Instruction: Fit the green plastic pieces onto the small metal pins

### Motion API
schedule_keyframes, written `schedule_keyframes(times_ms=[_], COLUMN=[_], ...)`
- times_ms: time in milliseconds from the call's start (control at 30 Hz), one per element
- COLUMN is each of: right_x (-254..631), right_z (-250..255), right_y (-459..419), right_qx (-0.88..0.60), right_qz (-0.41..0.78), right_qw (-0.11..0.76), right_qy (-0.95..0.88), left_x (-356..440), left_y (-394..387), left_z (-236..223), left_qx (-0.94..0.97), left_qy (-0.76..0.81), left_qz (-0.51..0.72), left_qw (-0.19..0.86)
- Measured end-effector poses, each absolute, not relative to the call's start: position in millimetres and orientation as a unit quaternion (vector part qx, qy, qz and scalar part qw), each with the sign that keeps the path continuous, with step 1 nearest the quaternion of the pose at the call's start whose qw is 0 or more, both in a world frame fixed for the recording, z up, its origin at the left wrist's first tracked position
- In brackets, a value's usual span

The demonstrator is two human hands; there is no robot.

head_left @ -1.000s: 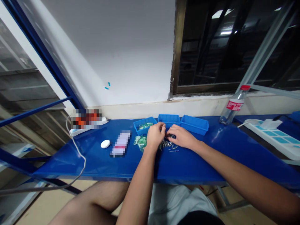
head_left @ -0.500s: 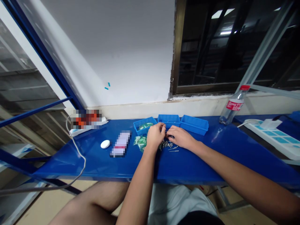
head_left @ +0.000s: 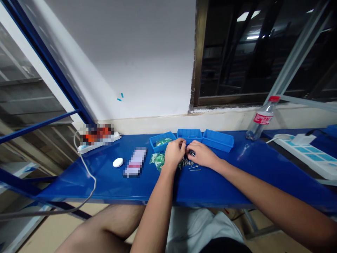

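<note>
My left hand (head_left: 175, 152) is curled over the pile, its fingertips pinched together around something too small or hidden to name. Just to its right, my right hand (head_left: 203, 154) bends its fingers inward, with small dark metal parts showing under them; what it grips cannot be made out. Between and below both hands lies a heap of small metal pieces (head_left: 186, 162), partly covered by the fingers. A few thin rivet-like pins (head_left: 195, 170) lie at its near edge. Green-and-clear plastic packets (head_left: 158, 161) rest left of my left hand.
Behind the hands stand a left blue bin (head_left: 153, 143) with green packets, a middle blue bin (head_left: 189, 133) and a right blue bin (head_left: 218, 140). Leftward are a blurred phone-like slab (head_left: 136, 161) and a white round object (head_left: 118, 162). A bottle (head_left: 260, 119) and power strip (head_left: 313, 154) stand right.
My right hand's fingers have shifted slightly, so more of the dark metal parts shows beneath them. My left hand stays nearly in place.
</note>
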State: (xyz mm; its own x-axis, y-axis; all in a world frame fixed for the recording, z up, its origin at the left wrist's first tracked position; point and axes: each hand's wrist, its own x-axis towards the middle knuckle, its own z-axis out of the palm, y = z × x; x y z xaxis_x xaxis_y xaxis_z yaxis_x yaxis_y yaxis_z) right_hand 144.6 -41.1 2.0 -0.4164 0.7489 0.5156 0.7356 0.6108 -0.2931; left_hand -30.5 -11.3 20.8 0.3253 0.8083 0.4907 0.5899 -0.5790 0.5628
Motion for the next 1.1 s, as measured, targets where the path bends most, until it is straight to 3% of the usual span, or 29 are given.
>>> schedule_keyframes(times_ms=[167, 333, 667, 1100], right_x=[155.6, 159.7, 158.9, 155.7], right_z=[8.5, 7.4, 0.9, -4.6], right_y=[-39.7, -35.7, -31.9, -30.5], right_qx=[-0.468, -0.465, -0.460, -0.437], right_qz=[0.050, 0.135, 0.198, 0.291], right_qw=[0.457, 0.548, 0.576, 0.581], right_qy=[-0.755, -0.682, -0.646, -0.622], left_x=[-29.8, -27.5, -26.6, -27.7], left_y=[-12.7, -16.2, -11.2, -6.7], left_z=[22.5, 24.4, 19.8, 18.8], left_qx=[0.810, 0.830, 0.791, 0.767], left_qy=[0.412, 0.355, 0.341, 0.363], left_qz=[0.388, 0.378, 0.407, 0.432], left_qw=[0.151, 0.207, 0.303, 0.305])
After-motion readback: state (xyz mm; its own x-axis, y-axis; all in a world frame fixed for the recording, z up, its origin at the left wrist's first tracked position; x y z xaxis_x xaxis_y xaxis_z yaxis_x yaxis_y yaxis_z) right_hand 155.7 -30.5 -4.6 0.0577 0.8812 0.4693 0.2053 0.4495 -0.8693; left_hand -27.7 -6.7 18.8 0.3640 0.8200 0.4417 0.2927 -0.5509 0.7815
